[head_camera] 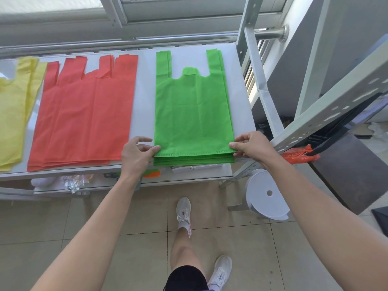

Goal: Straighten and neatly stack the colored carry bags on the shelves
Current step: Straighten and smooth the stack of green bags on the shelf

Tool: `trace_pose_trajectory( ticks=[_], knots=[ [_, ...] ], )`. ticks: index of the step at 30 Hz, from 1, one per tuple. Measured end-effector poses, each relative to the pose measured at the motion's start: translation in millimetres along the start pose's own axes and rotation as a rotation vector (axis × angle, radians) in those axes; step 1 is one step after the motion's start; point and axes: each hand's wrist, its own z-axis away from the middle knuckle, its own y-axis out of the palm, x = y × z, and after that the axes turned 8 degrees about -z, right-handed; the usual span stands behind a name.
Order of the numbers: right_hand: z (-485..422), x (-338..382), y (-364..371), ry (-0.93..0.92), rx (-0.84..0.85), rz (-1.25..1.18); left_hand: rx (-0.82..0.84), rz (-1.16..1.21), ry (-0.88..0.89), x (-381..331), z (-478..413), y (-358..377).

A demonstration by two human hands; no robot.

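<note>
A stack of green carry bags (192, 114) lies flat on the white shelf (144, 114), handles pointing away from me. My left hand (137, 153) pinches the stack's near left corner. My right hand (251, 144) pinches its near right corner. The lower green bags stick out slightly past the top one along the near edge. To the left lies a looser pile of red bags (86, 114), fanned out with uneven handles. Yellow bags (14, 114) sit at the far left, partly cut off by the frame.
A metal shelf upright (258, 85) stands just right of the green stack. An angled perforated rail (336, 110) with an orange plastic bag (300, 157) is at right. A white round stool (266, 194) stands on the tiled floor. A lower shelf holds clutter (71, 182).
</note>
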Motion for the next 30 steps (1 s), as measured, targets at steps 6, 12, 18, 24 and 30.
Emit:
trace_pose_trajectory(
  ticks=[6, 12, 18, 24, 30],
  knots=[
    [2, -1, 2, -0.077, -0.046, 0.15, -0.021, -0.054, 0.061, 2, 1, -3],
    [8, 2, 6, -0.154, -0.066, 0.302, -0.004, -0.16, 0.142, 7, 2, 1],
    [12, 4, 5, -0.193, -0.071, 0.364, -0.023, -0.279, 0.235, 9, 0, 3],
    [18, 5, 8, -0.588, -0.039, 0.677, 0.087, -0.526, 0.762, -9, 2, 19],
    [16, 3, 10, -0.737, 0.137, 0.829, 0.315, -0.877, 0.936, -31, -4, 32]
  ],
)
